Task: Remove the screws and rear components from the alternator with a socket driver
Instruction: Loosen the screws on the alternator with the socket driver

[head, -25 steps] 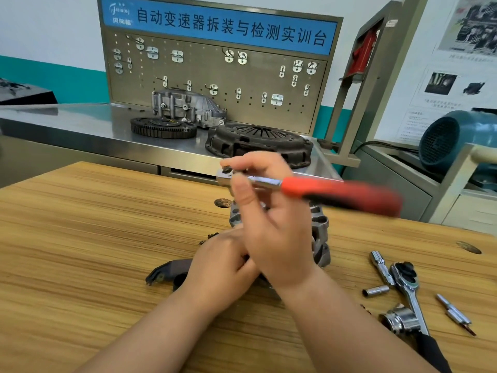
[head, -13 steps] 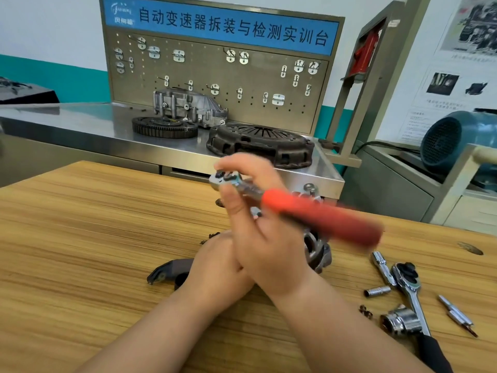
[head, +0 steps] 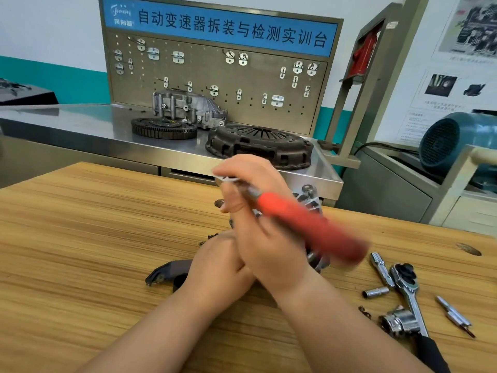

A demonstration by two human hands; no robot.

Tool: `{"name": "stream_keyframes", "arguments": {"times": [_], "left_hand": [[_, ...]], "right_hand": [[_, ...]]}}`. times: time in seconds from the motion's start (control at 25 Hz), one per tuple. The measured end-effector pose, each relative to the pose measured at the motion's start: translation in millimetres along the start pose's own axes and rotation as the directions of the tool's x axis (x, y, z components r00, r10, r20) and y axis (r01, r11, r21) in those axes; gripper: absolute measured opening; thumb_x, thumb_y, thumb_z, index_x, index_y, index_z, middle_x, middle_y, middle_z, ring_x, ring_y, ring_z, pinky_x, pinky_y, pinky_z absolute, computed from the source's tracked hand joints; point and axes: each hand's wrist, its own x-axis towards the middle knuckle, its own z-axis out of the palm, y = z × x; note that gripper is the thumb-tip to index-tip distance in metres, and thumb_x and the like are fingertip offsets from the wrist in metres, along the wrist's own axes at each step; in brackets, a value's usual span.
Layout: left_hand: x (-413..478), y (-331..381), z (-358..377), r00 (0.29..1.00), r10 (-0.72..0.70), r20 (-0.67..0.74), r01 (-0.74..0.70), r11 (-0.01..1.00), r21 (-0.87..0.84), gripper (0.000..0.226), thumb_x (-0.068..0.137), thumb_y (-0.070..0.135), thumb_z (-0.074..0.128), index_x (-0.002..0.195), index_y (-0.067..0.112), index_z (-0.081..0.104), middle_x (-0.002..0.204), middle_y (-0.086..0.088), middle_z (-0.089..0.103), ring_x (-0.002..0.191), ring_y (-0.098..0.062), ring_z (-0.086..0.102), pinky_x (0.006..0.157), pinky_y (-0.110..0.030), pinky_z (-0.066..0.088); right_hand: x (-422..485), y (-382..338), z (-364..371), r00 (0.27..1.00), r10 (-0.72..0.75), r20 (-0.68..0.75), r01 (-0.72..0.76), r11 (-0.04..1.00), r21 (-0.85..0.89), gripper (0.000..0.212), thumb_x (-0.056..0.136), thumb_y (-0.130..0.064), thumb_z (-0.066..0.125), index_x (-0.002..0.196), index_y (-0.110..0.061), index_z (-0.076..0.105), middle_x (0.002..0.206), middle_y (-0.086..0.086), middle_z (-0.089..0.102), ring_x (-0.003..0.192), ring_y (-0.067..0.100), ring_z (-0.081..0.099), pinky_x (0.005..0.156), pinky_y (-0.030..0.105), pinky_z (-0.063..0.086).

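Note:
The grey metal alternator (head: 309, 198) stands on the wooden table (head: 80, 238), mostly hidden behind my hands. My right hand (head: 265, 227) grips the metal head end of the socket driver (head: 309, 228) on top of the alternator. Its red handle is blurred and points toward the lower right. My left hand (head: 217, 267) sits low against the alternator's near left side and holds it; its fingertips are hidden behind my right hand.
A dark plastic cover (head: 169, 270) lies left of my left hand. At the right lie a ratchet wrench (head: 406, 286), a small socket (head: 376, 292), an extension bar (head: 380, 266), a large socket (head: 400, 322) and a bit (head: 454, 316). A steel bench behind carries a clutch cover (head: 258, 144).
The red handle has swung from pointing right to pointing toward the lower right, with my right hand turning at the head. My left hand has stayed in place.

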Motion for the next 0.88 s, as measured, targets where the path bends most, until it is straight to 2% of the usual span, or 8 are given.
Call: {"name": "stream_keyframes", "arguments": {"times": [0.16,0.28,0.4,0.52,0.68,0.76,0.84,0.88], "left_hand": [[2.0,-6.7,0.5,0.988,0.020,0.151,-0.029,0.998,0.055,0.036,0.081,0.047,0.039,0.060,0.020,0.048,0.056,0.010,0.049,0.056,-0.004,0.045,0.047,-0.024,0.031],[2.0,-1.2,-1.2,0.993,0.021,0.114,-0.026,0.999,0.046,0.029,0.076,0.042,0.038,0.065,0.017,0.050,0.056,0.004,0.051,0.055,-0.008,0.048,0.045,-0.025,0.036],[-1.2,5.7,-2.4,0.996,0.065,-0.061,-0.060,0.995,0.083,0.030,0.069,0.027,0.038,0.074,0.005,0.057,0.055,-0.007,0.061,0.058,-0.018,0.054,0.037,-0.029,0.047],[1.9,4.9,-4.5,0.999,0.015,0.036,-0.016,1.000,0.017,0.040,0.072,0.037,0.038,0.071,0.004,0.061,0.059,0.001,0.060,0.058,-0.014,0.056,0.046,-0.029,0.048],[2.7,-7.7,0.4,0.987,0.046,0.156,-0.060,0.994,0.088,0.039,0.081,0.046,0.040,0.057,0.017,0.052,0.053,0.012,0.044,0.055,-0.005,0.044,0.047,-0.028,0.033],[0.1,-13.4,4.9,0.992,0.023,0.123,-0.034,0.996,0.082,0.033,0.080,0.042,0.043,0.057,0.020,0.050,0.052,0.013,0.044,0.056,-0.009,0.046,0.046,-0.030,0.035],[-1.6,-17.1,9.1,0.989,-0.143,0.043,0.146,0.986,-0.083,0.027,0.080,0.035,0.046,0.055,0.024,0.045,0.050,0.014,0.046,0.060,-0.010,0.051,0.050,-0.033,0.038],[-1.2,-17.3,11.9,0.974,-0.224,0.017,0.224,0.963,-0.153,0.025,0.080,0.034,0.047,0.057,0.024,0.046,0.051,0.014,0.048,0.063,-0.011,0.053,0.054,-0.036,0.041]], "right_hand": [[10.0,-3.8,-10.5,0.807,0.489,0.331,-0.555,0.440,0.706,0.019,0.093,-0.024,0.045,0.108,-0.019,0.056,0.095,0.005,0.071,0.056,0.019,0.057,0.057,0.028,0.051],[7.5,-2.5,-7.4,0.929,0.322,0.181,-0.367,0.756,0.541,0.014,0.095,-0.015,0.049,0.104,-0.012,0.060,0.094,0.006,0.067,0.062,0.021,0.059,0.060,0.029,0.052],[-2.0,1.9,1.9,0.988,-0.153,0.023,0.154,0.985,-0.079,0.011,0.091,-0.004,0.059,0.096,0.001,0.068,0.100,0.005,0.062,0.084,0.013,0.063,0.075,0.024,0.052],[0.8,0.9,1.2,0.991,0.129,0.021,-0.131,0.967,0.220,0.016,0.094,-0.016,0.054,0.098,-0.006,0.066,0.094,0.005,0.065,0.073,0.016,0.063,0.066,0.023,0.052],[9.7,-3.1,-11.2,0.789,0.496,0.363,-0.571,0.373,0.732,0.017,0.091,-0.023,0.048,0.093,-0.022,0.065,0.093,0.006,0.072,0.056,0.017,0.056,0.054,0.026,0.048],[8.6,-3.2,-9.5,0.892,0.380,0.244,-0.442,0.626,0.643,0.017,0.092,-0.016,0.050,0.098,-0.012,0.066,0.093,0.006,0.069,0.060,0.017,0.057,0.056,0.028,0.049],[1.5,-3.9,-4.3,0.997,0.033,0.070,-0.043,0.989,0.141,0.015,0.089,-0.005,0.057,0.097,-0.001,0.069,0.098,0.007,0.065,0.066,0.016,0.061,0.060,0.032,0.053],[-2.3,-4.4,-1.0,0.991,-0.110,0.075,0.118,0.986,-0.114,0.017,0.086,-0.002,0.059,0.096,-0.001,0.072,0.102,0.010,0.064,0.069,0.019,0.062,0.061,0.037,0.054]]}}
